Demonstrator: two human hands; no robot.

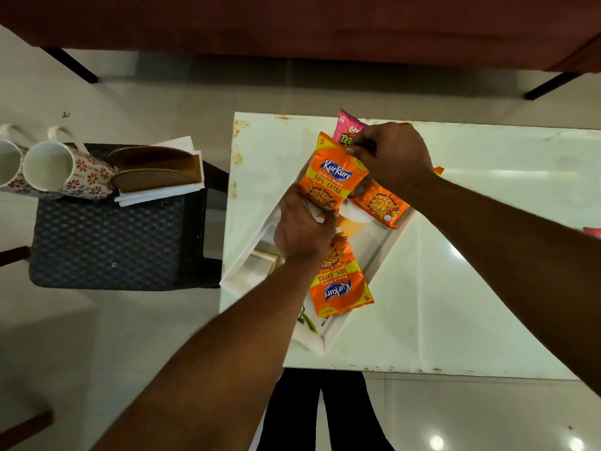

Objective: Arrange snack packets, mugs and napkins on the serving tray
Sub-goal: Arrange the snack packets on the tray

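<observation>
A white serving tray (367, 252) lies at an angle on the white table (487, 255). Both my hands hold one orange Kurkure packet (331, 177) over the tray's far end: my left hand (302, 229) grips its lower edge, my right hand (390, 154) pinches its top right corner. A second orange packet (380, 203) lies on the tray to the right, a third (340, 284) lies near my left wrist. A pink Bingo packet (346, 128) pokes out behind my right hand. Two white mugs with red flowers (61, 167) lie on a stool at left, beside white napkins (162, 190) in a brown holder.
The blue patterned stool (107, 242) stands just left of the table. A red sofa (292, 24) with black legs runs along the top. The table's left and front edges show rust. A red object (593, 231) peeks in at the right edge.
</observation>
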